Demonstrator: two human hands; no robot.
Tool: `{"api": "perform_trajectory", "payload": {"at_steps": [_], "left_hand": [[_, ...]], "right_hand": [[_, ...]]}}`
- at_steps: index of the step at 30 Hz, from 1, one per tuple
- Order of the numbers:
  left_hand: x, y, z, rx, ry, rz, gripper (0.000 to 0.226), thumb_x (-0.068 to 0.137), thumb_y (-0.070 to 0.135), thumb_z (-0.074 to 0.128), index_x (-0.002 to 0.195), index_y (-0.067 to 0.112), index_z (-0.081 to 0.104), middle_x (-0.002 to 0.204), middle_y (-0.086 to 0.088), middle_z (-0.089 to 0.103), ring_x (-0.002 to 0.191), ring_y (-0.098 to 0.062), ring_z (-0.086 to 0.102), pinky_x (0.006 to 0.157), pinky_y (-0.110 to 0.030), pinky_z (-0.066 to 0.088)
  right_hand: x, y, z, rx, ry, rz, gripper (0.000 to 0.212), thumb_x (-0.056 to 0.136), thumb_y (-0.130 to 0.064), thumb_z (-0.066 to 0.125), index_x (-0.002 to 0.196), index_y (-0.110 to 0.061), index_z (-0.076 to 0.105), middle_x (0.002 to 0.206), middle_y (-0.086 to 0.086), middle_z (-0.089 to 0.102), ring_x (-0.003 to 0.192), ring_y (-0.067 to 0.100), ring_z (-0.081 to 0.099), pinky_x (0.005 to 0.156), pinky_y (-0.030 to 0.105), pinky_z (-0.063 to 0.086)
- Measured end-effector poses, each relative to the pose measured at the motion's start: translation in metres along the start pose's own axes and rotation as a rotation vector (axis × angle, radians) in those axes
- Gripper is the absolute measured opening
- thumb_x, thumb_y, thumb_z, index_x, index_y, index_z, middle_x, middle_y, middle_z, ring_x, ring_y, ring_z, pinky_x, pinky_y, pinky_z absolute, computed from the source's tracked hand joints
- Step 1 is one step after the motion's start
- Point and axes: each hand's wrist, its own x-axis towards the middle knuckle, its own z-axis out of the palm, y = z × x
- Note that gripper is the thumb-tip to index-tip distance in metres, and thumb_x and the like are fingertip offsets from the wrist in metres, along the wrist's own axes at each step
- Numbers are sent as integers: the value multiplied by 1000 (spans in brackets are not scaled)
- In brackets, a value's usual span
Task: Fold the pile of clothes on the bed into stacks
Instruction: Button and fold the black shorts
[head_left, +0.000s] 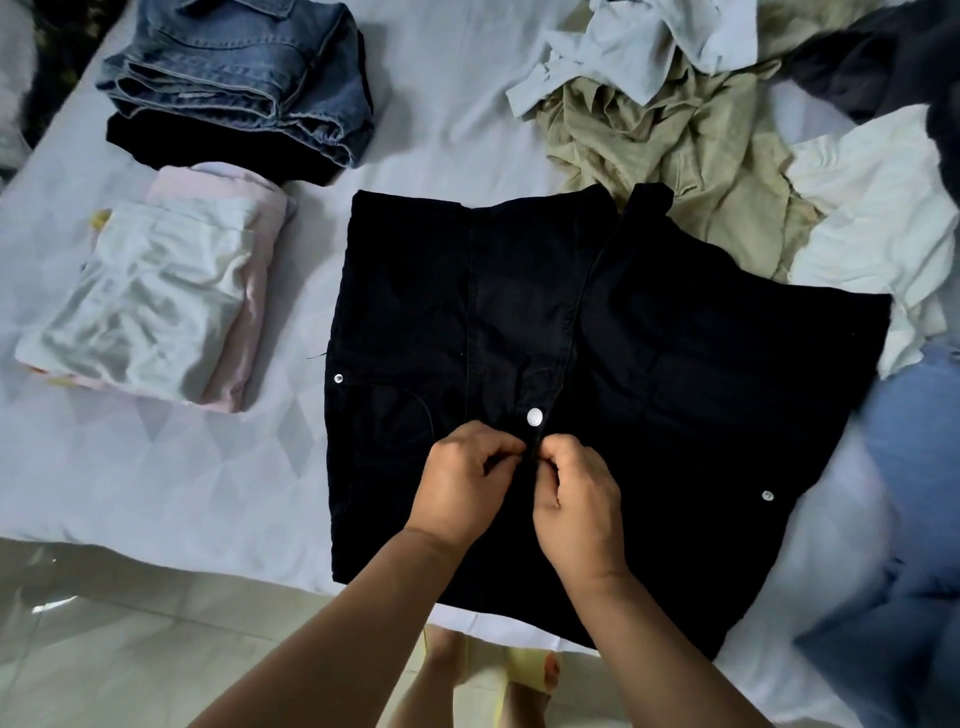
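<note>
Your black shorts (597, 374) lie spread flat on the bed (208, 493), waistband toward you, near the bed's front edge. Both of your hands are down at the fly. Your left hand (462, 483) has its fingers curled in tight, pinching the fabric on the left side of the opening. Your right hand (579, 499) mirrors it, fingers curled and pinching the right side, the 2 hands almost touching knuckle to knuckle. Just above them sits the silver waist button (534, 417), plain against the dark cloth. 2 small rivets show too, 1 by the left pocket (338, 378) and 1 on the right (768, 495).

Off to your left, a folded stack of light clothes (150, 306) sits on the sheet, a white piece on top with pink under it. Beyond that, at the far left, folded jeans (239, 73) rest on top of a folded black garment (208, 150).

Far right is the unfolded heap: a khaki garment (675, 156) crumpled just behind the shorts and touching their far edge, a pale grey piece (649, 47) on top of it, a white one (872, 218) beside it, and dark cloth (883, 62) in the corner. A blue garment (914, 493) hangs blurred at the right edge. The tiled floor (130, 649) shows below the bed.
</note>
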Motion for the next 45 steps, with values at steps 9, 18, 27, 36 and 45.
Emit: {"api": "perform_trajectory", "payload": {"at_steps": [9, 18, 27, 36, 45], "left_hand": [[7, 1, 4, 119, -90, 8, 6, 85, 13, 64, 91, 13, 66, 88, 11, 53, 74, -7, 55, 68, -21, 49], [8, -6, 6, 74, -108, 48, 9, 83, 19, 69, 91, 17, 66, 82, 18, 50, 71, -1, 54, 66, -12, 44], [10, -5, 7, 101, -46, -8, 11, 87, 22, 64, 86, 12, 71, 84, 8, 56, 72, -11, 58, 65, -27, 50], [26, 9, 0, 183, -321, -174, 21, 96, 26, 48, 93, 8, 60, 102, -3, 54, 96, -17, 54, 87, -32, 46], [-16, -3, 12, 224, -64, 29, 43, 74, 45, 60, 107, 18, 60, 103, 6, 53, 96, -13, 52, 86, -26, 43]], "right_hand": [[4, -2, -3, 158, -28, 110, 27, 80, -26, 62, 96, -4, 56, 76, 3, 63, 63, 15, 57, 61, 12, 37], [6, 1, 8, 209, -47, 198, 45, 74, 11, 60, 106, -17, 47, 86, 1, 54, 78, 17, 54, 66, 4, 37], [6, 8, 3, 120, -46, -31, 52, 67, 11, 59, 103, -24, 44, 90, -10, 51, 81, 9, 51, 75, 34, 46], [7, 17, 4, -161, -3, -133, 51, 68, -4, 77, 109, -17, 49, 89, 0, 63, 90, 12, 46, 81, 29, 28], [-6, 29, -15, -133, 33, -77, 17, 76, -19, 52, 75, -13, 68, 89, 1, 58, 85, 17, 46, 76, 30, 34]]}}
